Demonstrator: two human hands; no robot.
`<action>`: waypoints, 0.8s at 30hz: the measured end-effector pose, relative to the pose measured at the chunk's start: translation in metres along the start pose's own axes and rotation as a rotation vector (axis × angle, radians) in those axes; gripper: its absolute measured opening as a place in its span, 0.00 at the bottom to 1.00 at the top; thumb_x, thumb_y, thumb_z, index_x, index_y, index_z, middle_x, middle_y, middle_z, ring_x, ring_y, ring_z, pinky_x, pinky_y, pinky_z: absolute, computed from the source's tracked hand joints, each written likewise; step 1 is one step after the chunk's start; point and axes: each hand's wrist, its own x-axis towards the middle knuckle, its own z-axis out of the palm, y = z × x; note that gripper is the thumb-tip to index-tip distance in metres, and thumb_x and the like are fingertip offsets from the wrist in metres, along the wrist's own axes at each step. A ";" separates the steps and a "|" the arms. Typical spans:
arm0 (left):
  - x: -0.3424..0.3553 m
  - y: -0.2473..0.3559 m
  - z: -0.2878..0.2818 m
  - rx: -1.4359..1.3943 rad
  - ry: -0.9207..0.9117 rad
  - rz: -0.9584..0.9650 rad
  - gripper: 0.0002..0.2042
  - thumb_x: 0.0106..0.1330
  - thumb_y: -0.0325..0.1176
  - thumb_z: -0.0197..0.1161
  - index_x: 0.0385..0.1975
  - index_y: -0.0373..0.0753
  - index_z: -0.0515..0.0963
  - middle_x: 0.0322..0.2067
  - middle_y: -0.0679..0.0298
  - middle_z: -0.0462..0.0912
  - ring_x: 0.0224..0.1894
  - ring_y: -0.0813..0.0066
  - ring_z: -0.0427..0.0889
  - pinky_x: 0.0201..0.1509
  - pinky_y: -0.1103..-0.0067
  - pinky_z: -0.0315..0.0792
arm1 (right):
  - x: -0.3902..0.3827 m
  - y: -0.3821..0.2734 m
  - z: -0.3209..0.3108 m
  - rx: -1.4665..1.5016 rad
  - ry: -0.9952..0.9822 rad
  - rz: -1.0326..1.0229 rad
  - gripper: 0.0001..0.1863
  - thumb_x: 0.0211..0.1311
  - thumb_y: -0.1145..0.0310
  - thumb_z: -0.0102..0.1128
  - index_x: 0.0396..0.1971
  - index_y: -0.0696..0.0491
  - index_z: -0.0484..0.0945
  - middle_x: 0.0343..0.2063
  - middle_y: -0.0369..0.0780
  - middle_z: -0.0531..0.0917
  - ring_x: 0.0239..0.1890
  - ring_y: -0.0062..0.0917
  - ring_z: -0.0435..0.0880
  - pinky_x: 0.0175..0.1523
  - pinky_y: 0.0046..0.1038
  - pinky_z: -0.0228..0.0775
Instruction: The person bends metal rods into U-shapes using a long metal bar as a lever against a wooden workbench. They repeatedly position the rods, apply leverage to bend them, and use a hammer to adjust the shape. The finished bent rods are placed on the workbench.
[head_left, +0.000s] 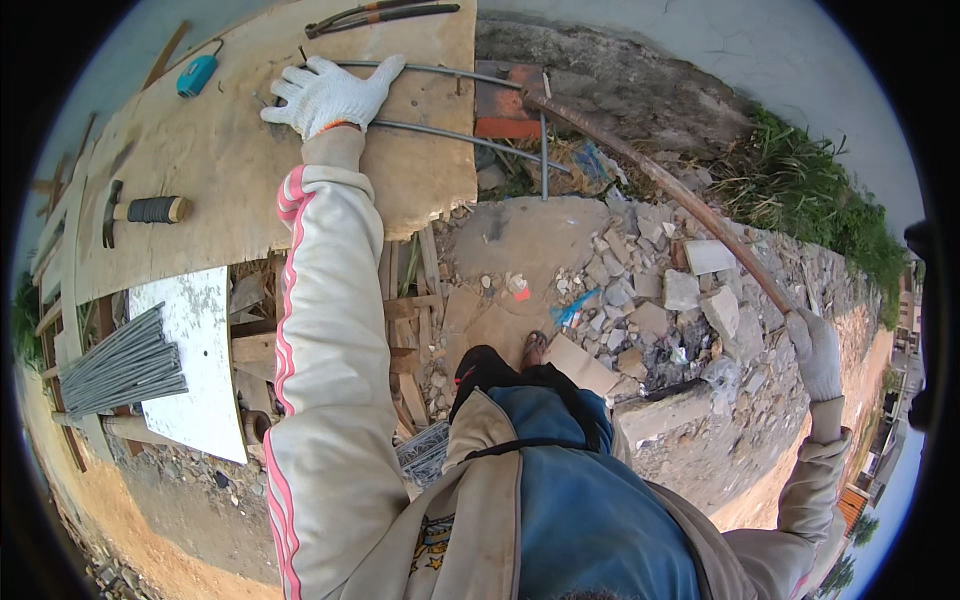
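Observation:
My left hand [330, 95], in a white knit glove, lies spread on the plywood board [200, 165] over a bent steel rod [430, 132], among upright pegs or nails. The rod runs out past the board's right edge. My right hand [813, 350], also gloved, is closed around the lower end of a long rusty bar [680, 190], whose upper end meets the rod near a reddish block [505, 100]. A short straight rod [544, 165] crosses the bent rod there.
A hammer [145, 208], a teal tape measure [197, 75] and long-handled tools [380, 18] lie on the board. Steel rods [125, 360] rest on a white sheet [205, 400]. Broken concrete [680, 290] and timber scraps [405, 340] surround my feet. Weeds [800, 200] line a wall [780, 55].

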 end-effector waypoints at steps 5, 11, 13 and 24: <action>0.003 0.001 0.003 -0.031 -0.014 0.012 0.65 0.53 0.88 0.52 0.80 0.36 0.59 0.78 0.39 0.58 0.81 0.38 0.54 0.76 0.33 0.44 | -0.022 -0.043 0.001 0.009 0.031 0.096 0.28 0.77 0.46 0.57 0.40 0.62 0.83 0.25 0.54 0.79 0.29 0.49 0.79 0.37 0.44 0.69; -0.002 -0.003 0.003 -0.055 0.018 0.013 0.65 0.52 0.86 0.56 0.78 0.33 0.62 0.77 0.40 0.60 0.80 0.39 0.55 0.75 0.33 0.43 | -0.112 -0.122 0.046 0.006 0.141 0.255 0.26 0.77 0.46 0.59 0.43 0.58 0.86 0.24 0.55 0.81 0.26 0.49 0.81 0.33 0.43 0.70; -0.003 0.003 -0.005 -0.057 -0.001 -0.014 0.65 0.52 0.87 0.56 0.79 0.35 0.61 0.77 0.41 0.60 0.81 0.40 0.54 0.76 0.34 0.43 | -0.111 -0.128 0.045 0.030 0.210 0.190 0.25 0.76 0.46 0.60 0.46 0.57 0.87 0.25 0.54 0.83 0.26 0.50 0.82 0.33 0.43 0.71; -0.010 0.007 -0.023 -0.029 -0.072 -0.046 0.63 0.54 0.85 0.56 0.78 0.36 0.62 0.78 0.42 0.60 0.81 0.41 0.54 0.77 0.36 0.44 | -0.101 -0.129 0.037 0.005 0.202 0.190 0.24 0.75 0.48 0.61 0.33 0.57 0.83 0.25 0.55 0.81 0.30 0.54 0.83 0.35 0.46 0.71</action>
